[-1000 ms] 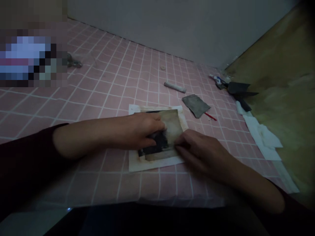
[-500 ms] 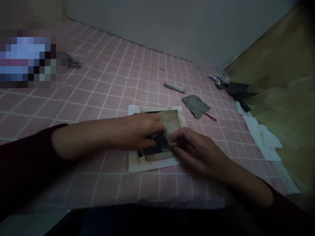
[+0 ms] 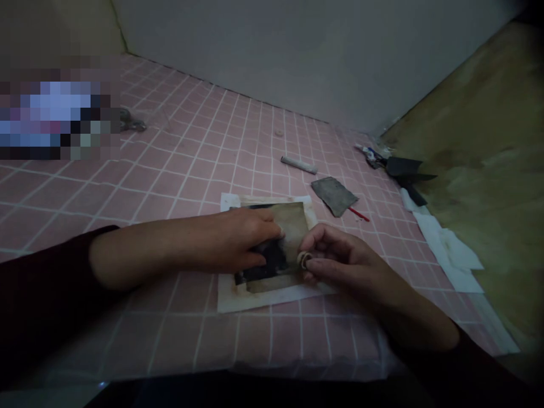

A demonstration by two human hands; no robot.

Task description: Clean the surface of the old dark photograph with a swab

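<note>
A dark, stained sheet (image 3: 293, 221) lies on white paper (image 3: 232, 303) near the table's front edge. Across the sheet's left part rests my left hand (image 3: 244, 238), palm down with its fingers spread and thumb apart. Between the thumb and fingers of my right hand (image 3: 340, 255) is a small ring (image 3: 305, 259), pinched just above the sheet's right edge. The underside of my left hand is hidden.
Beyond the sheet lie a grey tube (image 3: 299, 165), a grey square piece (image 3: 335, 196) and a red stick (image 3: 359, 214). Dark-bladed tools (image 3: 403, 167) and white tissue (image 3: 450, 249) line the right side of the pink checked tablecloth (image 3: 170, 164).
My right hand has lifted slightly and turned, so the ring now shows more clearly. My left hand keeps its place on the sheet. The whole view has shifted a little.
</note>
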